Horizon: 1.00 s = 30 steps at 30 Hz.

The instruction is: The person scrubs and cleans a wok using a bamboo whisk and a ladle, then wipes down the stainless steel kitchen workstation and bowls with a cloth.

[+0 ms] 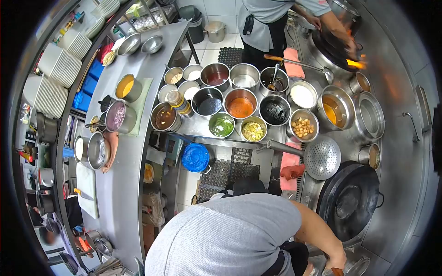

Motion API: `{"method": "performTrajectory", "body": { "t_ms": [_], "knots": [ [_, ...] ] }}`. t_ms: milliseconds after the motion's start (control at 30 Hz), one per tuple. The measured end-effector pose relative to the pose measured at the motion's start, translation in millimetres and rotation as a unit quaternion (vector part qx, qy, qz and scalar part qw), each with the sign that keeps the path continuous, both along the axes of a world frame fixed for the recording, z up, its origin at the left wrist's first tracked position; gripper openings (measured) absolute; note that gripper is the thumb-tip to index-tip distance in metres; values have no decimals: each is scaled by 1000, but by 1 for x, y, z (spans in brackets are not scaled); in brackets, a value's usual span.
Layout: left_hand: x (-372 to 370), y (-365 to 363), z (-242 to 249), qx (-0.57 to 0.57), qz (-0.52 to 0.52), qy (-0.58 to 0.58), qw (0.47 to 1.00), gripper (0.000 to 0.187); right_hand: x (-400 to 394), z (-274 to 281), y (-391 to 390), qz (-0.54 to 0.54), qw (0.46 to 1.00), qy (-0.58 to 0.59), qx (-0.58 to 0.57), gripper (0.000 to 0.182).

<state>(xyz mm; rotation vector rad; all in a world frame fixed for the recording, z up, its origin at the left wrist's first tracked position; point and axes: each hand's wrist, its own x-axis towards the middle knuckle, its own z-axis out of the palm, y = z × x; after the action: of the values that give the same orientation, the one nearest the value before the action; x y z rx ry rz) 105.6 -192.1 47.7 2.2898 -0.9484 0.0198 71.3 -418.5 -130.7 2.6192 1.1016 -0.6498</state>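
At the bottom right edge, my left hand [336, 260] is closed round a wooden handle [338, 272]. The tool's working end is outside the frame. My grey-shirted shoulder and arm fill the lower middle. A sliver of skin, probably my right hand [310, 269], shows beside the dark apron; its fingers are hidden. Just above my left hand sits a large black wok [347, 202] on the stove. A round perforated strainer [322, 158] lies beyond the wok, its handle pointing left. Metal bowls [358, 264] stand right of my left hand, partly cut off.
Several steel pots of sauces and ingredients [241, 104] crowd the middle counter. Another person's hand [352, 48] is over a second wok [331, 50] near flames [355, 63]. A ladle [328, 75] lies nearby. Left stands a steel counter [120, 184] with bowls and a white cutting board [87, 191].
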Motion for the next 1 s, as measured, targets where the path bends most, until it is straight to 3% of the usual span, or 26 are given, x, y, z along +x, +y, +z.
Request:
{"method": "performTrajectory", "body": {
  "t_ms": [300,367,400,433,467,500,533,567,667,767,900,1000],
  "knots": [
    [-1,4,4,11,-6,-45,999,31,-13,29,36,21,993,-21,111,13],
    [11,1,-2,-51,-51,-56,996,26,-14,46,53,92,974,-69,196,12],
    [34,-13,-22,-81,-90,-125,985,24,-15,59,66,105,965,-91,220,12],
    [42,-17,-31,-80,-63,-89,991,28,-18,79,79,99,971,-60,209,15],
    [27,8,-19,-89,-40,-49,994,32,-25,107,95,-88,978,77,171,28],
    [12,35,-6,-99,-16,-10,995,40,-27,111,85,23,988,-73,132,32],
    [-4,63,9,-110,9,29,993,51,-26,113,71,-12,979,-77,191,37],
    [-12,82,25,-95,5,63,994,52,-36,140,80,-115,980,-55,151,38],
    [5,80,7,-112,43,48,992,45,-45,165,63,-132,989,-60,-13,34],
    [4,77,14,-89,17,52,994,47,-51,142,69,-135,984,25,-115,21],
    [-5,55,22,-81,2,64,995,44,-65,128,130,-83,992,56,-72,20],
    [-3,45,26,-34,9,90,995,44,-50,134,139,-103,994,37,-27,19]
  ]
}}
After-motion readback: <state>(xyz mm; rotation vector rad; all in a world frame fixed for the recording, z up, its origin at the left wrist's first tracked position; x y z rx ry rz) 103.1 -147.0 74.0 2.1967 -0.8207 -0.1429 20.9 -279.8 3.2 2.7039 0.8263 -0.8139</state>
